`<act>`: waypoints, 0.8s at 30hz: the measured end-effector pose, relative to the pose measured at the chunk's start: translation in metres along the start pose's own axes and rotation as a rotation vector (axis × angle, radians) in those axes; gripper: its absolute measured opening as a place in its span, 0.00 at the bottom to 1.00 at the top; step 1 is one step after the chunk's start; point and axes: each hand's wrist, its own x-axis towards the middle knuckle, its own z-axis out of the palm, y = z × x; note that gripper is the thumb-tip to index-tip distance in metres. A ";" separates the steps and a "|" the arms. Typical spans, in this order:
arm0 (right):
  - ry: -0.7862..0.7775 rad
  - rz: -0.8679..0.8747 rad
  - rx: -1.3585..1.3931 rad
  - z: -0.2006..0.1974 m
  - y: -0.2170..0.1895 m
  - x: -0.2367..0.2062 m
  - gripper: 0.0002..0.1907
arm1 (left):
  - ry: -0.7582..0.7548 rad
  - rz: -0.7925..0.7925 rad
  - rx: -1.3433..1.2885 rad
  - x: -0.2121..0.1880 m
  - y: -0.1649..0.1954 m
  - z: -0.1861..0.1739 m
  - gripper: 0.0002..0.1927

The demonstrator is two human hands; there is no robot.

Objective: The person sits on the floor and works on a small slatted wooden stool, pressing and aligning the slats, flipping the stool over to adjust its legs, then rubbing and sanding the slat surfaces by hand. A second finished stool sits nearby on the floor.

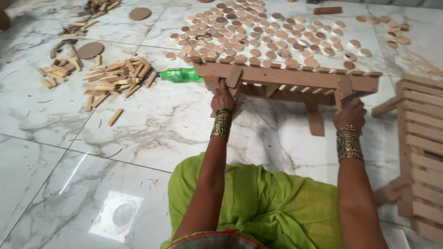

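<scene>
Toward the marble floor's [55, 152] far left corner lies a heap of small wooden blocks [115, 76], with a green plastic bottle [179, 74] just beside it. The left hand [223, 97] grips the slatted wooden frame [286, 78] at its left end; the right hand [349, 115] clasps a leg at its right end. Round wooden discs [267, 34] spread behind; another slatted panel [422, 152] stands at the right edge.

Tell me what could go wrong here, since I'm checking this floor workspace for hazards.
The wooden slatted frame stands on edge, steadied only by the left hand and right hand; it might tip onto the wooden discs behind. The green plastic bottle lies on its side touching the frame's end and could roll. Loose wood pieces could catch a foot.
</scene>
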 end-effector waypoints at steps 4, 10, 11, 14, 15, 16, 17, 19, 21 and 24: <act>-0.076 0.005 -0.027 0.005 0.000 0.012 0.39 | -0.021 0.034 -0.001 0.013 0.000 -0.004 0.43; -0.171 0.001 -0.018 0.004 0.003 0.013 0.47 | -0.078 0.026 0.013 0.014 -0.001 -0.008 0.42; -0.180 0.012 -0.020 0.003 0.004 0.013 0.49 | -0.077 0.036 0.006 0.015 -0.001 -0.008 0.42; -0.208 0.012 -0.023 -0.001 0.005 0.008 0.47 | -0.082 0.039 -0.001 0.009 -0.005 -0.008 0.41; -0.201 0.004 -0.031 -0.004 0.006 0.007 0.47 | -0.073 0.047 -0.004 0.008 -0.005 -0.008 0.41; -0.192 -0.003 -0.038 -0.006 0.006 0.006 0.47 | -0.069 0.044 0.000 0.006 -0.006 -0.009 0.39; -0.182 -0.011 -0.045 -0.009 0.005 0.004 0.47 | -0.063 0.042 0.004 0.004 -0.006 -0.010 0.38; -0.211 -0.001 -0.041 -0.015 0.005 -0.001 0.43 | -0.073 0.033 0.010 -0.002 -0.007 -0.013 0.37; -0.224 0.011 -0.050 -0.022 0.007 -0.006 0.43 | -0.102 0.023 0.015 -0.008 -0.008 -0.017 0.40; -0.228 0.018 -0.066 -0.031 0.006 -0.017 0.47 | -0.081 0.034 0.009 -0.018 -0.009 -0.021 0.41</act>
